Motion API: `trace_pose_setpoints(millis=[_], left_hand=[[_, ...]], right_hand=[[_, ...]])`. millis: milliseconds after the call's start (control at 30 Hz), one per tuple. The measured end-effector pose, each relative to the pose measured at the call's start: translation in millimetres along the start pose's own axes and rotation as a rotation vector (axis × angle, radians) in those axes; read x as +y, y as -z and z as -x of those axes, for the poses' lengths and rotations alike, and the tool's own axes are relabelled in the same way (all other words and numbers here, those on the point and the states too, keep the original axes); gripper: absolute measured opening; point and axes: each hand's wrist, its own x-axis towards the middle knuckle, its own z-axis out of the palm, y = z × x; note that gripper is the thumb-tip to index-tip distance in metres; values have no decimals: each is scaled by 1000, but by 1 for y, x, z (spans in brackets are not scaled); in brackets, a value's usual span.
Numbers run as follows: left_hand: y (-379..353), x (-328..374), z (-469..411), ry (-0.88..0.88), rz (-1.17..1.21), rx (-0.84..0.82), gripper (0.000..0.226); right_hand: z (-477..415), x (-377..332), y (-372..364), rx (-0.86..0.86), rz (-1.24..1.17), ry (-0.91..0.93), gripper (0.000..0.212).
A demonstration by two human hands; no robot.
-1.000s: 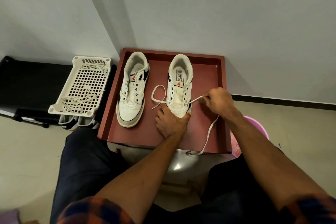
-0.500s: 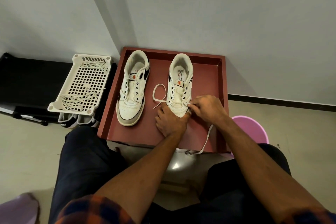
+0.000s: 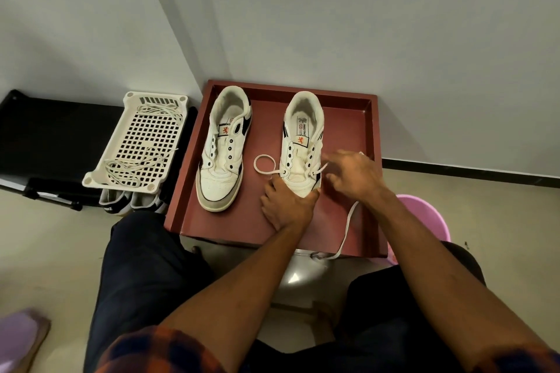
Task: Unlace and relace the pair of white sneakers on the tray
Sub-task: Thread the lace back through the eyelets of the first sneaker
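Observation:
Two white sneakers with black trim stand on a dark red tray [image 3: 374,136], toes toward me. The left sneaker [image 3: 222,160] has no lace in its eyelets. My left hand [image 3: 286,206] grips the toe of the right sneaker [image 3: 303,130] and holds it down. A white lace [image 3: 345,233] runs through that shoe's lowest eyelets. One end loops on the tray to the shoe's left. The other end passes through my right hand [image 3: 353,175], which pinches it just right of the shoe, and trails over the tray's front edge.
A white perforated basket [image 3: 145,142] holding loose laces lies on a black bench [image 3: 54,130] to the left, with another pair of shoes [image 3: 121,206] below it. A pink bucket [image 3: 424,215] stands right of the tray. Walls close off the back.
My right hand went from pulling the lace out to the right, in to the shoe's eyelets, and has now drawn back slightly right. My left hand stayed on the toe.

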Motion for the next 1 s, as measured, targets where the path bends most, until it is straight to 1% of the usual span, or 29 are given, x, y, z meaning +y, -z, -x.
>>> trace_pose_setpoints(millis=[33, 100, 200, 267, 333, 467, 567, 633, 700, 800, 833, 900, 967, 1000], left_hand=[[0, 0, -1, 1, 1, 1, 101], [-1, -1, -1, 2, 2, -2, 100], [0, -1, -1, 3, -2, 0, 101], [1, -1, -2, 1, -3, -3, 101], [0, -1, -1, 0, -15, -13, 100], [2, 0, -1, 3, -30, -37, 98], [4, 0, -2, 0, -33, -37, 97], [3, 1, -1, 4, -25, -41, 97], [4, 2, -1, 8, -27, -39, 96], [3, 1, -1, 3, -18, -39, 96], [3, 1, -1, 4, -20, -37, 96], [3, 0, -1, 7, -17, -34, 95], [2, 0, -1, 10, -13, -34, 96], [2, 0, -1, 10, -13, -37, 96]], right_hand=[[1, -4, -1, -20, -9, 45, 40], [3, -8, -5, -19, 0, 76, 39], [7, -7, -11, 35, -4, 144, 22], [10, -5, -10, 105, 15, 169, 17], [10, 0, -9, 157, 61, 121, 17], [1, 18, -8, 84, 68, -56, 23], [0, 29, -4, 49, 29, -222, 20], [1, 25, -2, 55, 39, -279, 19], [3, 14, -1, 46, 60, -235, 19], [8, 1, -4, 48, -17, -18, 33], [9, -3, -5, 51, -18, 32, 33], [10, -7, -12, 66, 2, 100, 23], [11, -8, -17, 100, 21, 115, 20], [11, -6, -19, 126, 38, 92, 21]])
